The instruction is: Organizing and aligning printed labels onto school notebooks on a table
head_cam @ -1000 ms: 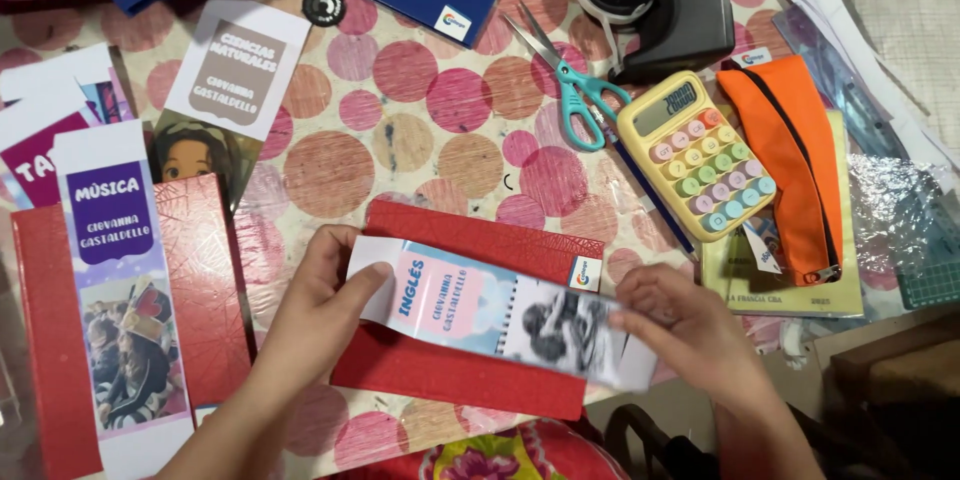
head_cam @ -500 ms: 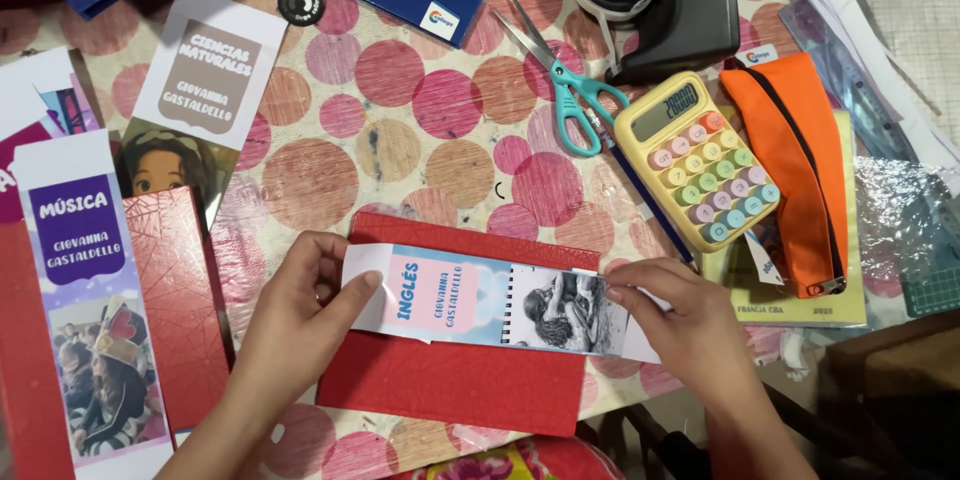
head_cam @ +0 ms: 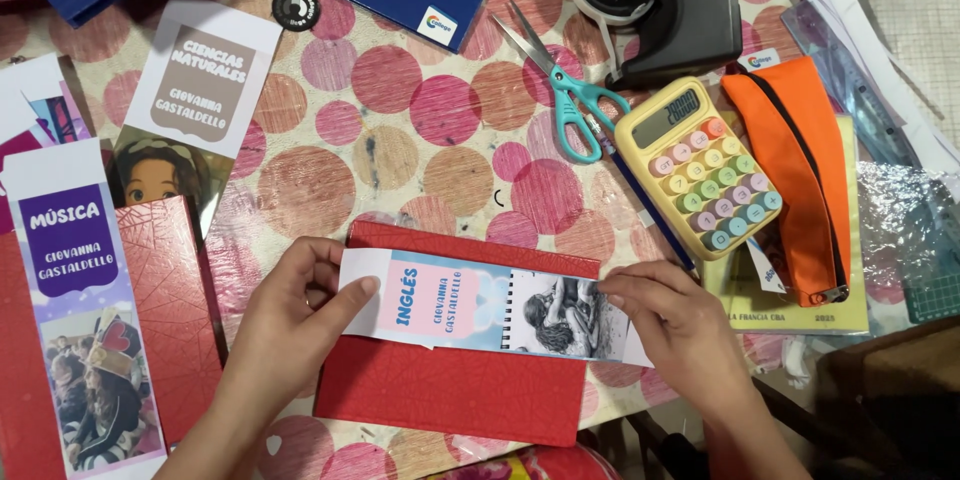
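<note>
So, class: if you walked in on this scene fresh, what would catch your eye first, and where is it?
First, the two hands low in the middle: the left hand and right hand hold a long printed strip flat across a red folder. Next, upper right on the spotted tablecloth, the pastel calculator sits between the orange pencil case and teal scissors.
</note>
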